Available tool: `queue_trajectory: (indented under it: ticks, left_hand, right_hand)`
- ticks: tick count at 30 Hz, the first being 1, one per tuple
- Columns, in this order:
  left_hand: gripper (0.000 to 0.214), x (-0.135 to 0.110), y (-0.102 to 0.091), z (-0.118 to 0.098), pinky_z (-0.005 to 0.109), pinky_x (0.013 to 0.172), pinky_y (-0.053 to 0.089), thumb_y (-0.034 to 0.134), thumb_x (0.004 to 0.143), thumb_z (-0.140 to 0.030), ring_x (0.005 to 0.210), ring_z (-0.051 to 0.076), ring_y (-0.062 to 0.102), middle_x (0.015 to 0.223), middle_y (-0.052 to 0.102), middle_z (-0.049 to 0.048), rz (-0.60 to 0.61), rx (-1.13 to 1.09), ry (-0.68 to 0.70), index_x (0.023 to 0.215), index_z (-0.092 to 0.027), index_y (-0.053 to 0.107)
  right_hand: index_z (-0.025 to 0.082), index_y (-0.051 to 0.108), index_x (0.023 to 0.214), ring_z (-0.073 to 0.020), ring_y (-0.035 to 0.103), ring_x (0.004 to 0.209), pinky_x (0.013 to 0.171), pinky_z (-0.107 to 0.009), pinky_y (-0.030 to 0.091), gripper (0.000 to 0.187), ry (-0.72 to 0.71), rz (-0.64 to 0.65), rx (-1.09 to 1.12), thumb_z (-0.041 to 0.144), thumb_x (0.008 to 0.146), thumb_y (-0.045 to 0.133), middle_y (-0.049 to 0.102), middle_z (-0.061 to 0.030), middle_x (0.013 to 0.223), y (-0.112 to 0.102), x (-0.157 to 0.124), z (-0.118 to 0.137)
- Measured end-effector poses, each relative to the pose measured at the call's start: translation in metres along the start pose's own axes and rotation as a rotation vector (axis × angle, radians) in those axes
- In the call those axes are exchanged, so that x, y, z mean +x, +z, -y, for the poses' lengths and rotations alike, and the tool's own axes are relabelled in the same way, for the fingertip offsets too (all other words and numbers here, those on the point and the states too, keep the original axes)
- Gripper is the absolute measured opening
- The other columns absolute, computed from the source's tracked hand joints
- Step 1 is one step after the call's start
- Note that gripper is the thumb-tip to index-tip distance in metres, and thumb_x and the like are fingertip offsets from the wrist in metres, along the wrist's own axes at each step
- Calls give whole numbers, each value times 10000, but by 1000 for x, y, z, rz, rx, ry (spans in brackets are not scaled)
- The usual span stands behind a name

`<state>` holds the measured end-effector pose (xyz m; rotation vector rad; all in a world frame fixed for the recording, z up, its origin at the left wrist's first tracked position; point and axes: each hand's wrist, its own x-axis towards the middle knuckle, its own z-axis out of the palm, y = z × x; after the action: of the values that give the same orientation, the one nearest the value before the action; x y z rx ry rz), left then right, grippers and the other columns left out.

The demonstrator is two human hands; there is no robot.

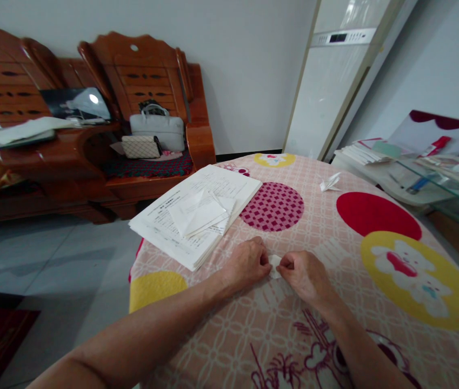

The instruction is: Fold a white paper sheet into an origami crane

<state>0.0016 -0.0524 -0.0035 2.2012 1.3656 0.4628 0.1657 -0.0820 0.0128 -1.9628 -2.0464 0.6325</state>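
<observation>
At the far left stands a wooden bench (91,124) of dark red-brown colour against a white wall, over a grey tiled floor (62,259). On its seat I count two bags: one grey handbag (158,129) and one small quilted bag (140,146) in front of it. Some papers lie on the armrest table at the left.

The round table has a pink cloth (334,216) with big coloured circles: two yellow near the edges, one dotted magenta, one red, and one yellow with a white bear. On the left part of the table lies one stack of printed sheets (180,221), and one folded white paper (200,213) rests on top of it. This stack reaches over the left edge of the table.

Near the front edge, the left hand (247,265) and the right hand (304,275) come together on the cloth. Both are curled, and their fingertips pinch one small white paper piece (275,266) between them, which lies flat on the cloth.

Farther back sits one small folded paper figure (330,182), well apart from the hands. The cloth around the hands is bare, mostly to the right. Behind stands one tall white appliance (330,92), and at the far right one glass shelf (436,178) holds papers.
</observation>
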Motion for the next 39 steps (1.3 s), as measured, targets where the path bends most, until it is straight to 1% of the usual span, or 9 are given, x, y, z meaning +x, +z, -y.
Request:
queue_trajectory:
  ticks: [5,18,22,23,26,30,32,35,39]
  left_hand:
    - [96,0,-2,-1,251,602,383,593,717,-178,688,142,548,772,600,33,6,-8,-5,627,-152,609]
    - [82,-1,-2,2,251,628,385,604,711,-171,723,145,554,792,599,26,20,-49,16,634,-154,625]
    - [28,-3,-1,2,251,633,390,609,710,-155,716,146,551,774,583,24,-14,-47,25,685,-146,618]
    - [24,-4,-1,3,246,635,394,610,708,-142,713,141,549,783,582,21,-27,-66,49,728,-144,624]
    - [155,-7,0,6,227,659,412,594,726,-93,731,124,558,857,597,22,-33,-135,179,857,-153,650]
    - [146,-10,-1,10,225,729,422,558,826,-116,840,137,590,913,618,31,-7,-76,348,838,-178,689]
    - [163,-10,-2,11,228,728,420,539,870,-154,837,138,596,906,628,32,14,-2,416,825,-178,695]
    - [182,-10,-6,12,232,729,427,532,889,-180,823,141,604,919,639,38,44,89,458,821,-173,700]
    - [179,-9,-11,13,229,753,443,537,883,-175,837,142,614,966,643,41,83,114,464,859,-185,714]
  right_hand:
    - [181,725,690,-170,654,659,558,-243,334,158,-3,7,6,214,782,601,730,-59,700,0,0,0]
    - [176,716,682,-175,649,665,558,-248,315,153,-6,8,-27,212,778,603,724,-64,695,1,-1,1]
    - [179,715,679,-181,650,683,573,-254,324,139,16,1,-22,213,765,612,724,-63,707,2,1,0]
    - [181,715,675,-180,648,677,573,-255,325,140,17,0,-19,216,765,613,722,-62,701,3,2,0]
    - [184,714,667,-181,643,671,576,-260,329,155,4,-15,-9,224,775,610,720,-60,695,4,2,-1]
    - [177,701,668,-181,639,674,579,-258,337,123,18,-41,23,217,763,633,722,-61,706,5,1,-3]
    - [179,691,667,-174,633,665,577,-253,338,94,33,-42,57,215,746,656,716,-51,697,4,1,-3]
    - [185,683,659,-169,625,663,577,-251,336,84,50,-38,72,231,729,680,706,-42,687,3,1,-2]
    - [185,674,642,-174,612,674,573,-254,326,71,86,-47,24,220,700,695,696,-44,692,2,2,-3]
